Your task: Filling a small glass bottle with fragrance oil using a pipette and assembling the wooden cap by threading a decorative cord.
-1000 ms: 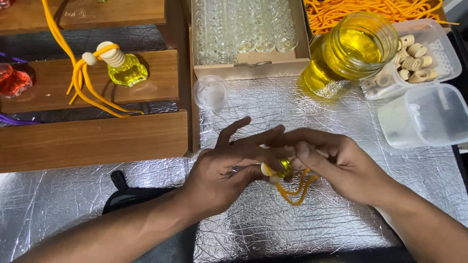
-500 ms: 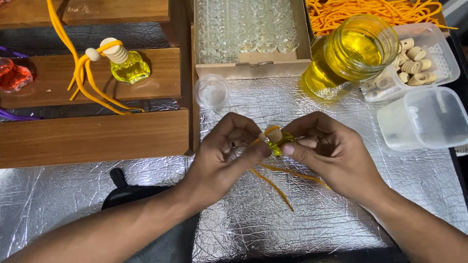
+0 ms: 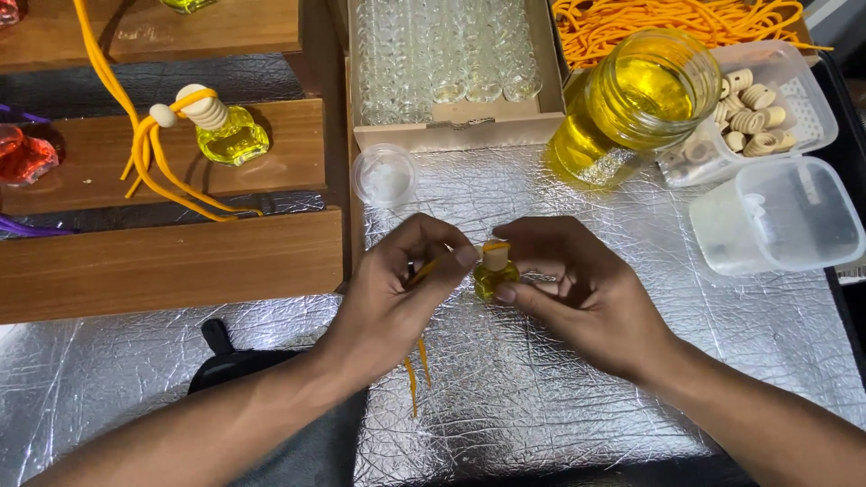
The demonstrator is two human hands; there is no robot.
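Note:
My right hand [image 3: 586, 293] pinches a small glass bottle [image 3: 495, 274] of yellow liquid with a wooden cap, held just above the silver foil mat [image 3: 559, 424]. My left hand [image 3: 397, 289] grips the orange cord [image 3: 415, 365] that runs over the bottle's cap; the cord's two loose ends hang down below my left palm. Both hands meet at the middle of the mat.
A finished yellow bottle with orange cord [image 3: 230, 135] rests on stepped wooden shelves [image 3: 171, 261] at left. Behind are a box of empty glass bottles [image 3: 446, 54], a jar of yellow liquid [image 3: 631, 104], a tub of wooden caps [image 3: 753, 113], an empty tub [image 3: 780, 216], orange cords [image 3: 677, 18] and a small lid [image 3: 385, 176].
The hands lifted and separated slightly; the bottle now stands upright between them, and the cord that hung in a loop below is drawn up over the cap, its ends trailing under my left hand.

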